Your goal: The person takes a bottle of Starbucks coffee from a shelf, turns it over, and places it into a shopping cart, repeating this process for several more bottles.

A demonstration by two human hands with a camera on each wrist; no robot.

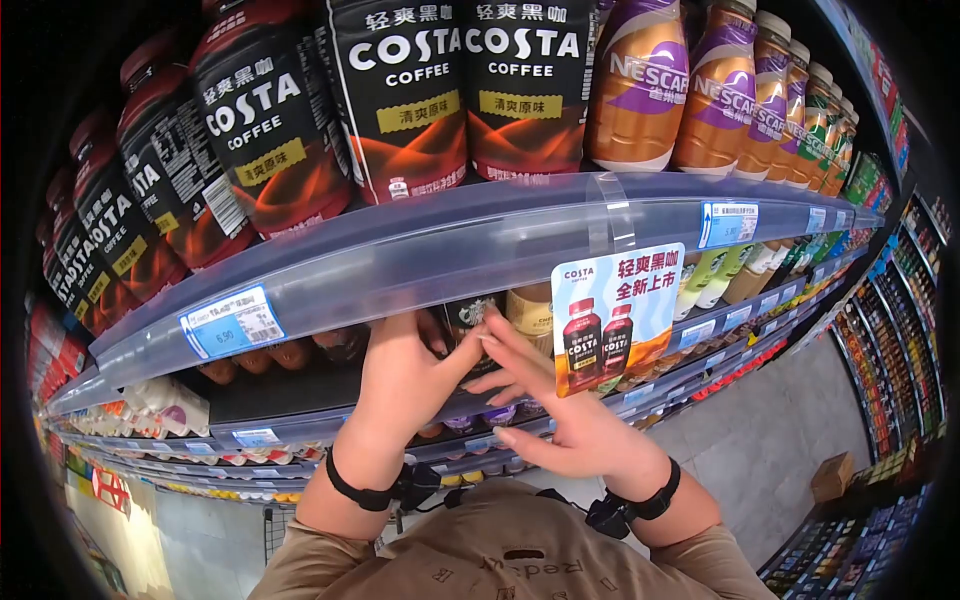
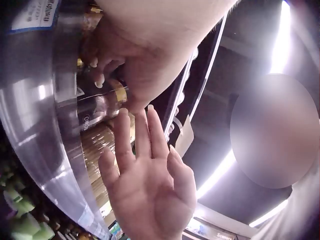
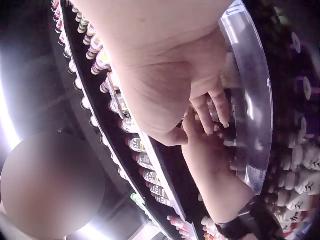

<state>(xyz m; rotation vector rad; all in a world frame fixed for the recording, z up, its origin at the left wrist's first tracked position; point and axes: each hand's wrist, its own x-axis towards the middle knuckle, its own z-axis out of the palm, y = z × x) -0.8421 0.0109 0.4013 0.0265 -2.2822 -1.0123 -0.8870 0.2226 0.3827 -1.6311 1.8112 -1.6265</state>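
Left hand (image 1: 410, 375) reaches under the clear shelf edge (image 1: 400, 240), its fingers partly hidden there and its thumb pointing at the other hand. Beside it, the right hand (image 1: 565, 425) has its fingers spread and touches near the left thumb tip. A dark bottle (image 1: 470, 312) stands behind the meeting fingertips, with a tan-labelled one (image 1: 530, 312) to its right. In the left wrist view, the left hand (image 2: 145, 60) has loosely bent fingers near a dark bottle (image 2: 97, 109); the right palm (image 2: 152, 190) is bare. The right wrist view shows the right hand's fingers (image 3: 219, 104) extended over the left hand (image 3: 197, 132).
Large black COSTA bottles (image 1: 400, 100) and NESCAFE bottles (image 1: 640, 90) line the shelf above. A hanging promotional card (image 1: 618, 320) is just right of the hands. Lower shelves hold more drinks. At the right, a cardboard box (image 1: 832, 477) stands near another shelf.
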